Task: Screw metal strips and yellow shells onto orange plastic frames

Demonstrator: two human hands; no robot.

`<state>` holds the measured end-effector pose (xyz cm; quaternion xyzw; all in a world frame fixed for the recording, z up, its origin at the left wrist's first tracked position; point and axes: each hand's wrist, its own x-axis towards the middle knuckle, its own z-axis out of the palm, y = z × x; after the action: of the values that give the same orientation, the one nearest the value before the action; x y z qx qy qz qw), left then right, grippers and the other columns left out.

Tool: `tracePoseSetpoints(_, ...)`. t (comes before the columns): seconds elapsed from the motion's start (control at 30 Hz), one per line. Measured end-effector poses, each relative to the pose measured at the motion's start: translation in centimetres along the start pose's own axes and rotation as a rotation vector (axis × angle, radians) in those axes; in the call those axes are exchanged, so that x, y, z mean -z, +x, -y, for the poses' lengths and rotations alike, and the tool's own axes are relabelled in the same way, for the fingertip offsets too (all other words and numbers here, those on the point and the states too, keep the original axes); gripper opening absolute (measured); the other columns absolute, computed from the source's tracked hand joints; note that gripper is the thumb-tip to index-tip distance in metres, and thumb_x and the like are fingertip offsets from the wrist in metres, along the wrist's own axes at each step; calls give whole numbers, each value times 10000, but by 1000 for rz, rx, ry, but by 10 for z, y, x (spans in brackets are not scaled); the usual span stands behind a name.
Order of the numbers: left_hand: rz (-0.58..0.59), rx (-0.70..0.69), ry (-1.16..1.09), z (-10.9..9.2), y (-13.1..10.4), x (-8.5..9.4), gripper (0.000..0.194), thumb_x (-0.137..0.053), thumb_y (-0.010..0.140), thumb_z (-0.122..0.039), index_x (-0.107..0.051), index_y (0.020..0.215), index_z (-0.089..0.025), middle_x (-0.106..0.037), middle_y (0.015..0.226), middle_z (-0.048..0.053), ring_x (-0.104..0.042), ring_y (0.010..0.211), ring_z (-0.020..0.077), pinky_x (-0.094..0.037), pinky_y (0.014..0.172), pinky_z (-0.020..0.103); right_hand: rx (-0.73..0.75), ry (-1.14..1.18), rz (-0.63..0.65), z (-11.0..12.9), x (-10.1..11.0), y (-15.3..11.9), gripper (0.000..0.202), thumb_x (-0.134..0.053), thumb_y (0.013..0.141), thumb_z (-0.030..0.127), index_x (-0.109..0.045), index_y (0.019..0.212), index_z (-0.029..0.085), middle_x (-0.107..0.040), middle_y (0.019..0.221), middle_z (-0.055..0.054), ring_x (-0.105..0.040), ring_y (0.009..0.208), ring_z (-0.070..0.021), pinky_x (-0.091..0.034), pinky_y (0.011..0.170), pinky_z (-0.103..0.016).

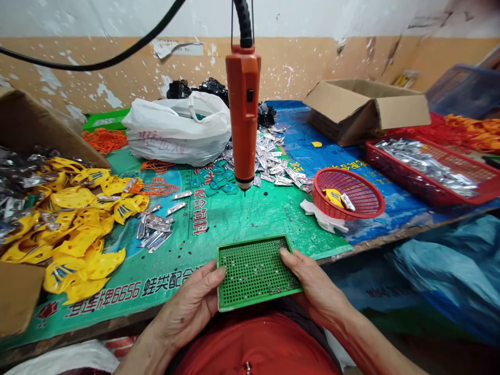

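Note:
Between my two hands I hold a shallow green tray with a grid of small holes, tilted a little in front of my body. My left hand grips its left end, thumb over the rim. At the right end my right hand grips it, thumb inside near the upper corner. Small metal screws lie scattered on the grid, thickest along the right side. An orange electric screwdriver hangs tip down beyond the tray, touched by neither hand.
Yellow plastic parts and silver strips lie to the left. A white bag stands behind. To the right are a red round basket, a red tray of silver pieces and a cardboard box. The table edge runs below the tray.

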<state>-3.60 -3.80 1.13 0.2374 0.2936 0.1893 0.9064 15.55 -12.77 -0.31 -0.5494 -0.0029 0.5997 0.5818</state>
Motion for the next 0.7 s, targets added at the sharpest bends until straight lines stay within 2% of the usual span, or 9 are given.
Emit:
tracePoseSetpoints(0.07,5,2,-1,-1,0,0,453,-635,843,-190,-554,1287,-152,-674,1186,125,-610,1119,261,-426,1025,417,-1,5,60,1,0,0,455,-744,714,410,-624,1104,211,-706,1093,-52,-651,962,-200,-512,785,-307)
tracePoseSetpoints(0.17,11,14,-8,-1,1,0,441,-617,854,-170,-549,1289,-156,-672,1190,117,-608,1123,252,-423,1031,410,-9,7,64,2,0,0,451,-737,728,400,-618,1115,200,-711,1076,-52,-661,917,-184,-512,768,-291)
tracePoseSetpoints(0.3,25,-5,-29,1,2,2,485,-630,842,-171,-519,1314,-157,-669,1193,116,-617,1111,252,-429,1025,407,-2,19,129,3,-3,-1,382,-721,743,403,-652,1052,190,-720,1046,-52,-670,872,-180,-524,741,-288)
tracePoseSetpoints(0.4,30,-21,-51,4,4,4,526,-650,822,-158,-501,1326,-155,-674,1181,119,-628,1092,250,-436,1014,404,-18,39,74,2,-4,-2,364,-743,720,393,-658,1022,208,-721,1056,-42,-676,856,-179,-534,709,-279)
tracePoseSetpoints(0.5,27,-39,-70,7,5,7,531,-656,815,-156,-500,1323,-151,-685,1155,121,-637,1073,246,-445,1002,402,-36,35,13,2,-4,-4,426,-753,704,401,-636,1069,217,-713,1092,-44,-679,860,-176,-538,684,-268)
tracePoseSetpoints(0.63,21,-15,-56,6,6,7,482,-632,834,-149,-518,1302,-146,-689,1141,125,-642,1063,236,-456,988,394,-43,-8,-26,4,-4,-5,450,-748,706,413,-626,1088,210,-705,1130,-45,-683,872,-167,-535,654,-235)
tracePoseSetpoints(0.7,32,-8,-47,3,5,6,457,-632,835,-146,-538,1283,-150,-689,1143,120,-640,1068,232,-459,985,387,-29,-6,-12,3,-4,-4,443,-746,708,401,-629,1087,203,-709,1123,-56,-688,885,-186,-548,679,-258)
